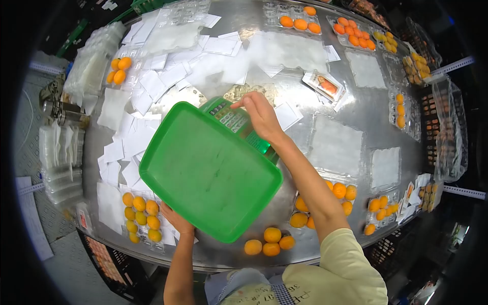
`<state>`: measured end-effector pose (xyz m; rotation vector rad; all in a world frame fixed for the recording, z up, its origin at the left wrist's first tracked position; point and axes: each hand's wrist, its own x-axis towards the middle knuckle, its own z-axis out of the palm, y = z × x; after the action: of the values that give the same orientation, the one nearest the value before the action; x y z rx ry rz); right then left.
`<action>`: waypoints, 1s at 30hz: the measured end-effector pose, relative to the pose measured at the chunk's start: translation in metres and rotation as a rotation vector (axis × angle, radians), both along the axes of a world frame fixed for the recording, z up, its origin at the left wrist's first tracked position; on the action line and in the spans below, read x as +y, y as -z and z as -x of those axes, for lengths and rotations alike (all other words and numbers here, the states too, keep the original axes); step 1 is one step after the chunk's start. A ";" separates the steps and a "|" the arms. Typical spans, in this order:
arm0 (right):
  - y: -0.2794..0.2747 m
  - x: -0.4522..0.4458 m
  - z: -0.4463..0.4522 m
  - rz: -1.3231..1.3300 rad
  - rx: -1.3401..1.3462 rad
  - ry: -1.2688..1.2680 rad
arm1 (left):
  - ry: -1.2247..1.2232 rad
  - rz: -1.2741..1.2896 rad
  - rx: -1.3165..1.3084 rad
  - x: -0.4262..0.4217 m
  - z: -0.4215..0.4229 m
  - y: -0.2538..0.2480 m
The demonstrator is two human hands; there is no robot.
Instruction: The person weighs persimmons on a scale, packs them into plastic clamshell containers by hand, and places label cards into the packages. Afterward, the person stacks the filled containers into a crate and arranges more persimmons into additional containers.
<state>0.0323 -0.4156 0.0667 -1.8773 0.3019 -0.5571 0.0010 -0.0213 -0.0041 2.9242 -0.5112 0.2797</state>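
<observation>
A green plastic tray sits tilted on a weighing scale, whose keypad and lit green display show along the tray's upper right side. My right hand is over the keypad, a finger stretched to its keys, holding nothing. At the tray's lower left edge is my left hand, its visible fingers extended; the rim hides part of it. Beside that hand lies a clear pack of orange-yellow fruit. Several loose fruits lie below the tray, and another fruit pack is partly behind my right forearm.
White paper slips cover much of the metal table. Stacked clear containers stand at left. More fruit packs line the back and right. A printed label stack lies at upper right. Dark crates flank the table.
</observation>
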 end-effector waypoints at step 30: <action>0.009 0.003 -0.013 0.157 0.080 -0.069 | -0.049 0.219 0.033 0.005 -0.001 0.008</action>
<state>0.0452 -0.4130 0.0572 -2.0571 0.2506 -0.4712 0.0025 -0.0165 -0.0125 2.7265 -0.3784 0.2736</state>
